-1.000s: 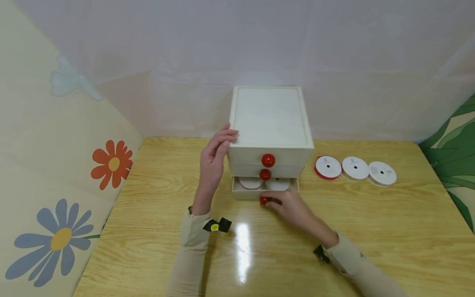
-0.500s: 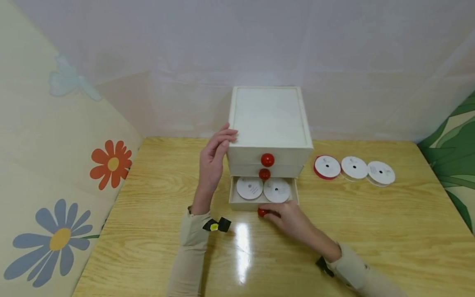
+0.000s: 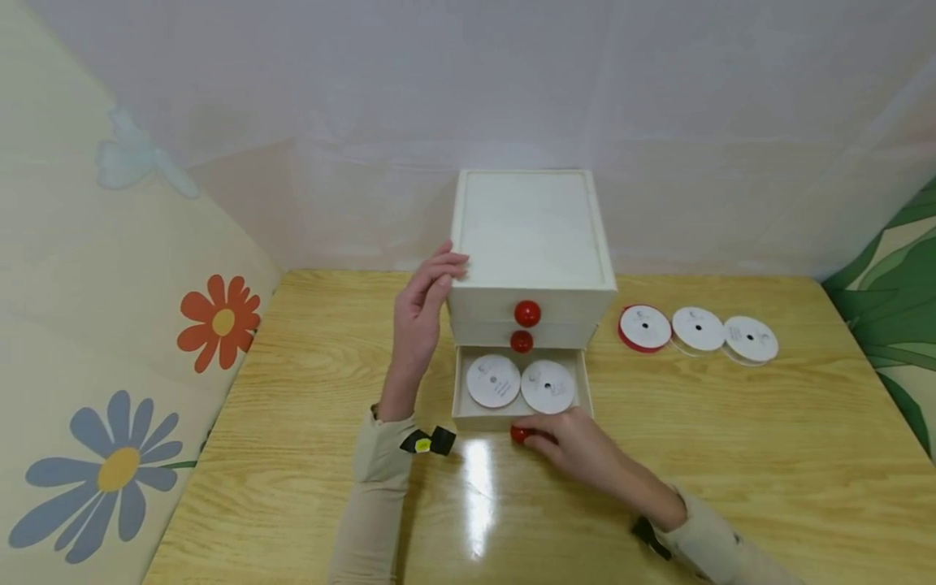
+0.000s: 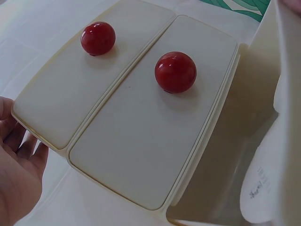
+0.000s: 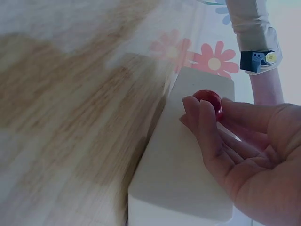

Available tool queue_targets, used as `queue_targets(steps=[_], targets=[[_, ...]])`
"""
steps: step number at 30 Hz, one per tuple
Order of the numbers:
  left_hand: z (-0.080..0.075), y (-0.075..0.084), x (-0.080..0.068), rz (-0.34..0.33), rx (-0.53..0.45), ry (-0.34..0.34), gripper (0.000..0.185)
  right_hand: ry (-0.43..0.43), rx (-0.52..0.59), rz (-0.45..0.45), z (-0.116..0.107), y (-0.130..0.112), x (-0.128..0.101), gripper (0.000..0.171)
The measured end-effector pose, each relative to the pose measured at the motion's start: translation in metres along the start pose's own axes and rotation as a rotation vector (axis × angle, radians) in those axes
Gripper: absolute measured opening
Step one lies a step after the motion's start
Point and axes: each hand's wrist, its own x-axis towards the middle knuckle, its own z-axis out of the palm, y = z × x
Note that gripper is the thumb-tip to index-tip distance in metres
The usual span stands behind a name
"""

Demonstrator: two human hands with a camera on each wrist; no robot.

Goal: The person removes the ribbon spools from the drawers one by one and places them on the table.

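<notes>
- i am watching the bottom drawer (image 3: 517,388) sliding further out of the cream drawer box (image 3: 532,244) than it was a second ago; the right hand (image 3: 578,443) is pulling it by its red knob (image 3: 521,435), grip pinching the knob between curled fingers.
- both white spools (image 3: 521,383) lying side by side in the drawer are now showing in full (earlier the box front was hiding half of them), so i am judging the drawer open enough to reach into.
- the left hand (image 3: 420,317) is staying put on the box's left side, fingers straight and pressing its top edge, steadying it on the desk (image 3: 292,487).
- three more spools (image 3: 698,331) are sitting in a row to the right of the box, one red-edged.
- writing: each spool label is carrying small grey print, too small to read; the left wrist view is showing a few cursive letters i cannot make out.
</notes>
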Motion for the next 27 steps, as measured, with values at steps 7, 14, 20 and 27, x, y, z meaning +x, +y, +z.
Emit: queue_targets(steps=[7, 14, 20, 27], targets=[[0.001, 0.001, 0.0, 0.003, 0.012, -0.004, 0.022, -0.059, 0.002, -0.007, -0.003, -0.006, -0.006, 0.021], [0.0, 0.001, 0.0, 0.005, 0.01, -0.007, 0.022, -0.133, -0.013, -0.008, -0.004, -0.011, -0.01, 0.025], [0.0, -0.001, -0.001, 0.003, 0.016, -0.009, 0.023, -0.192, -0.007, -0.015, -0.012, -0.018, -0.011, 0.028], [0.0, 0.0, 0.0, -0.007, 0.005, -0.007, 0.022, -0.05, 0.044, -0.074, -0.036, -0.019, -0.002, 0.02]])
